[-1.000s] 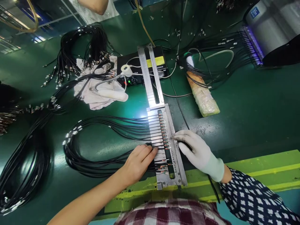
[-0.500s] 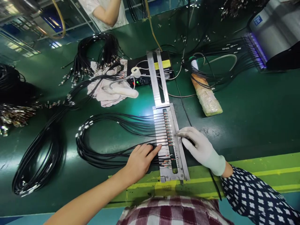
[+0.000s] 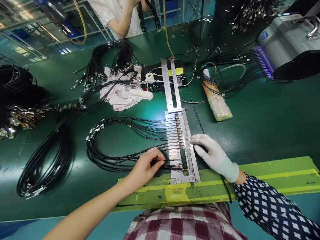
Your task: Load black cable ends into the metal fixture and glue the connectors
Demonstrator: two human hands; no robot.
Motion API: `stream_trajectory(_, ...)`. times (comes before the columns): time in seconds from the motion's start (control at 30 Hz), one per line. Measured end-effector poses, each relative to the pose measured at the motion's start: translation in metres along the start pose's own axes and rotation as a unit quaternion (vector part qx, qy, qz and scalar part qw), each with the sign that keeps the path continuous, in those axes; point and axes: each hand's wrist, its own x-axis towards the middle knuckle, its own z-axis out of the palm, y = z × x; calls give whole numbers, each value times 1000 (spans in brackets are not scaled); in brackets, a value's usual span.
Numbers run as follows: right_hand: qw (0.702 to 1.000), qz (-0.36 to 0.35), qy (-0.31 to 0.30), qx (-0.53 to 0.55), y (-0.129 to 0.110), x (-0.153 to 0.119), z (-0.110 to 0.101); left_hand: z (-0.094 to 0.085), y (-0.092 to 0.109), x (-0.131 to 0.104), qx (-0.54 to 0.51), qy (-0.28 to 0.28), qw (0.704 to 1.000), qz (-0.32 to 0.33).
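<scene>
The bare left hand [image 3: 146, 165] pinches the thin black cables [image 3: 120, 160] just left of the long slotted metal jig [image 3: 181, 146] on the green worktop [image 3: 262, 123], its grip closed on them. The white-gloved right hand [image 3: 210, 153] rests flat against the jig's right edge, fingers loose, holding nothing. The cables look light and limp, likely to slide sideways; their small metal-tipped ends [image 3: 180, 140] in the slots seem delicate, so the sheath near the jig looks the safest hold.

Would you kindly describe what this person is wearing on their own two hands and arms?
The left hand is bare, and its forearm has no sleeve. The right hand wears a snug white glove with grey smudges on the fingertips, and a dark navy sleeve with small white spots covers that arm.
</scene>
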Motion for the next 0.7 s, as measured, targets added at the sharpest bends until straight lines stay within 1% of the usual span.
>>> stream_trajectory(0.07, 1000, -1, 2, 2, 0, 1, 0, 3, -1, 6, 69, 41, 996, 46)
stream_trajectory(0.1, 1000, -1, 2, 2, 0, 1, 0, 5, -2, 9, 106, 50, 991, 71)
stream_trajectory(0.17, 1000, -1, 2, -2, 0, 1, 0, 10, -5, 14, 165, 45, 979, 114)
stream_trajectory(0.27, 1000, 3, 0, -11, 2, -1, 1, 16, -9, 17, 225, 30, 961, 159)
stream_trajectory(0.37, 1000, 11, -4, -17, 3, -2, 2, 17, -10, 16, 263, 6, 949, 173)
stream_trajectory(0.5, 999, 15, -8, -28, 3, -1, 1, 13, -9, 15, 296, -35, 937, 180)
stream_trajectory(0.7, 999, 18, -7, -42, 3, -1, 1, 5, -6, 19, 319, -43, 919, 228)
